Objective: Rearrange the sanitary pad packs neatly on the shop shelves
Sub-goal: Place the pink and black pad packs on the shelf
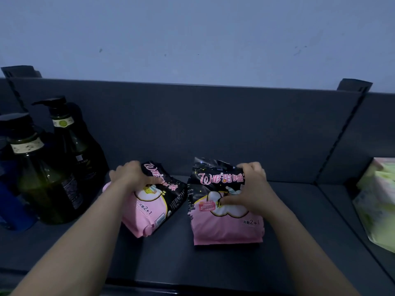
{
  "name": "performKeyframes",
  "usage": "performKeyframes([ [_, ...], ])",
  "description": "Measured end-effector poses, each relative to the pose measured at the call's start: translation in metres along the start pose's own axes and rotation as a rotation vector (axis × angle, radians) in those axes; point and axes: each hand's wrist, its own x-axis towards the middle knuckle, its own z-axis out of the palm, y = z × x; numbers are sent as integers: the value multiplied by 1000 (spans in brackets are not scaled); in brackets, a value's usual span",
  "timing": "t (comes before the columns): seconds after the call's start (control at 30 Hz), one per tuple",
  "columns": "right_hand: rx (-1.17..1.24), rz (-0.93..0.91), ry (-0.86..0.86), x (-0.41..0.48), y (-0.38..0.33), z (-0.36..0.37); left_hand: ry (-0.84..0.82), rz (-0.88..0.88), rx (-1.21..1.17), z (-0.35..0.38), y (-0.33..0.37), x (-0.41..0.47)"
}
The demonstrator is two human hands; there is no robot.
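Observation:
Two pink-and-black sanitary pad packs stand on the dark grey shelf [213,265]. The left pack [149,212] leans tilted, its top turned to the right. My left hand [132,175] grips its upper part from the left side. The right pack [224,227] stands nearly upright and faces me. My right hand [251,189] holds its top right corner, fingers spread over the front. A gap of bare shelf separates the two packs.
Two dark green pump bottles [53,167] and a blue bottle [10,199] stand at the left of the shelf. Pale green and white packs [378,201] sit on the neighbouring shelf at right. A dark back panel [213,124] rises behind, with a grey wall above.

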Motion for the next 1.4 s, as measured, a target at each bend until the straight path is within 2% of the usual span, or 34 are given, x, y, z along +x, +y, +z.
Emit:
performKeyframes([
  [0.27,145,73,118,-22,7,-16,207,125,-364,-14,18,-33],
  [0.4,171,65,273,-42,15,-32,365,168,-504,-15,45,-68],
  [0.53,164,58,416,-68,29,-61,408,263,-689,-4,76,-97],
  [0.7,85,130,564,-118,56,-115,363,402,-837,13,137,-139],
  [0.93,-31,245,796,-223,122,-219,283,585,-928,51,256,-227],
  [1.23,-211,391,972,-395,212,-353,29,801,-1073,116,420,-397],
  [1.4,-279,541,1056,-487,247,-406,-128,908,-1126,157,500,-485],
])
